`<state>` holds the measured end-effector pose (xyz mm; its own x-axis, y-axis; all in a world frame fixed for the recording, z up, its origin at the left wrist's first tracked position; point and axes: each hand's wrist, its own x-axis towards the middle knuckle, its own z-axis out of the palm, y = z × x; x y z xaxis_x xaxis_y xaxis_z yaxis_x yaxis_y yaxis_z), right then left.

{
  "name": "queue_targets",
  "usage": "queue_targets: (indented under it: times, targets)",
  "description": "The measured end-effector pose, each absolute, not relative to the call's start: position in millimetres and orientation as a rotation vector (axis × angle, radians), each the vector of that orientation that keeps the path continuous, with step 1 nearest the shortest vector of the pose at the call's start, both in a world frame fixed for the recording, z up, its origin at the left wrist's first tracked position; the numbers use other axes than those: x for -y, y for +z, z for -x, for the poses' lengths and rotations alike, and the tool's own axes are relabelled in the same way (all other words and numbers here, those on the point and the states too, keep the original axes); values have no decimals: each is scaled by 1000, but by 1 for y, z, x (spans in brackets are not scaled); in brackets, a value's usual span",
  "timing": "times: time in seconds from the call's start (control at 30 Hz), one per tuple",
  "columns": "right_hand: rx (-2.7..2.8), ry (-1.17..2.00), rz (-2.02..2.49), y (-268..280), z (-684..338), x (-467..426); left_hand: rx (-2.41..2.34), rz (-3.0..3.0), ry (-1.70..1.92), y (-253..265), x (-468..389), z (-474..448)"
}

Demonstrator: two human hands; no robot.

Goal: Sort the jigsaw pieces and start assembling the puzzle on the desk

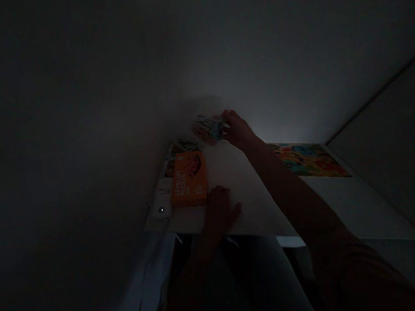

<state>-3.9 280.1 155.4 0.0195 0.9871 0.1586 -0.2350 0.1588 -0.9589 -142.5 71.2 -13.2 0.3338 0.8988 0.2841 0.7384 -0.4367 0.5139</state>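
The picture is very dark. At the back of the white table (249, 190), my right hand (237, 129) has its fingers closed on the edge of a clear bag (209, 128) of small, mixed-colour pieces. The bag looks slightly blurred, and what the pieces are does not show clearly. Nearer to me, my left hand (221, 209) rests on the table with fingers apart and nothing in it. Its fingertips lie right beside an orange box (189, 180) printed "LEVEL UP! PUZZLES", which lies flat.
A white device (162, 205) with a small light sits left of the box. Behind that, part of a printed picture (169, 167) shows. On the right lies a colourful picture sheet (311, 159). Walls border the table at the back and sides.
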Motion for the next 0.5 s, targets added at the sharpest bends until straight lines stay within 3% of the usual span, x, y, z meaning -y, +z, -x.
queue_targets:
  times: [0.33, 0.5]
  targets:
    - [719, 1132, 1200, 64, -98, -133, -1211, -2107, 1100, -23, -85, 136]
    - [683, 1316, 1127, 47, -95, -95, -895, -1726, 1212, -15, -90, 91]
